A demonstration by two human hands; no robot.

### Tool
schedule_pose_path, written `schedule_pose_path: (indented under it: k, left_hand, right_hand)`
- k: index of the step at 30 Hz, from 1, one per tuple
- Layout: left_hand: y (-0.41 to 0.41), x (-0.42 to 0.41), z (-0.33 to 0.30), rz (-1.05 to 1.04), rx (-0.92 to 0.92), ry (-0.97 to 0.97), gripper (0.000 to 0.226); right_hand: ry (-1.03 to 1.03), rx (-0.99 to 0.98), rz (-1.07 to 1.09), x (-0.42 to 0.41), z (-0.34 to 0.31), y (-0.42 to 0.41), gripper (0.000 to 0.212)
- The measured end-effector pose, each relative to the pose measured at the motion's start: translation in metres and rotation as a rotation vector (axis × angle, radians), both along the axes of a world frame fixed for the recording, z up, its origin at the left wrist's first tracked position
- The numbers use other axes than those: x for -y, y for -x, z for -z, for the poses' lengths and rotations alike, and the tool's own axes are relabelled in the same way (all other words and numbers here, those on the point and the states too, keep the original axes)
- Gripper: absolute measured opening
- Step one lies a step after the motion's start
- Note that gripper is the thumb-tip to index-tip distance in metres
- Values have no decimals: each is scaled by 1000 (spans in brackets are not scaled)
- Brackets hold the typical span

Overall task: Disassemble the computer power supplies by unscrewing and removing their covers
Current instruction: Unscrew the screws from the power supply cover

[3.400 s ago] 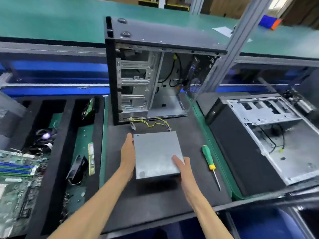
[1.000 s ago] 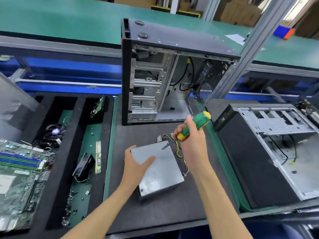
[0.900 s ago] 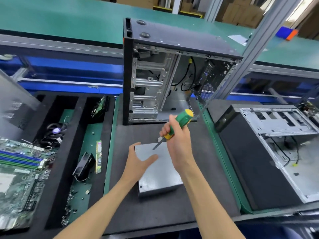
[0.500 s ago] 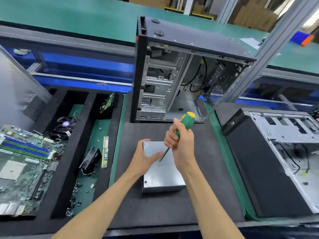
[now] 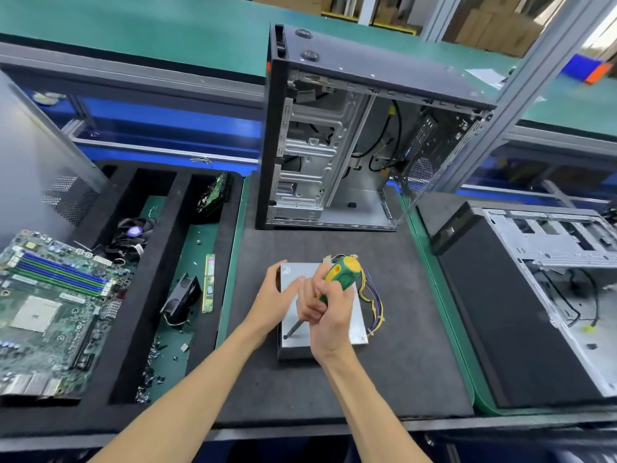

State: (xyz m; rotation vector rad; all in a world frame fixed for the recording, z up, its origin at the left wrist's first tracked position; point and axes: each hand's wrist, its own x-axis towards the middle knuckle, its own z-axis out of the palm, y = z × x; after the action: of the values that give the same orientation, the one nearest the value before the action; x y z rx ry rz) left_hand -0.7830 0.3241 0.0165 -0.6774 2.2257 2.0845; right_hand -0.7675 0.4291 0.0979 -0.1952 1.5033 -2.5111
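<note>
An open tower case (image 5: 350, 135) is standing at upper centre. Below it, mid-frame, the grey power supply (image 5: 356, 324) is lying on the dark mat (image 5: 400, 362). The right hand (image 5: 325, 307) is gripping a green-yellow screwdriver (image 5: 340, 272), its tip touching the cover's lower-left corner. The left hand (image 5: 275, 295) is grasping the unit's left edge, thumb lying on top.

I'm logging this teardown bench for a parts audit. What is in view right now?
power supply: 1, grey metal, on the dark mat, centre
wire bundle: 1, yellow and purple, right of the power supply
screwdriver: 1, green and yellow, tip at the cover's near left corner
upright case: 1, black, open, behind the mat
flat case: 1, black, open, right
motherboard: 1, green, far left
memory stick: 1, green, left tray
fan: 1, black, left tray
left hand: holds the power supply's left edge
right hand: grips the screwdriver
</note>
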Motion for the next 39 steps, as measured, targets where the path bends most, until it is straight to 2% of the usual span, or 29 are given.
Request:
schedule_pose_path:
  k: [39]
  left_hand:
    - [1, 3, 5, 23, -26, -14, 49]
  right_hand:
    - [5, -35, 54, 3, 5, -3, 36]
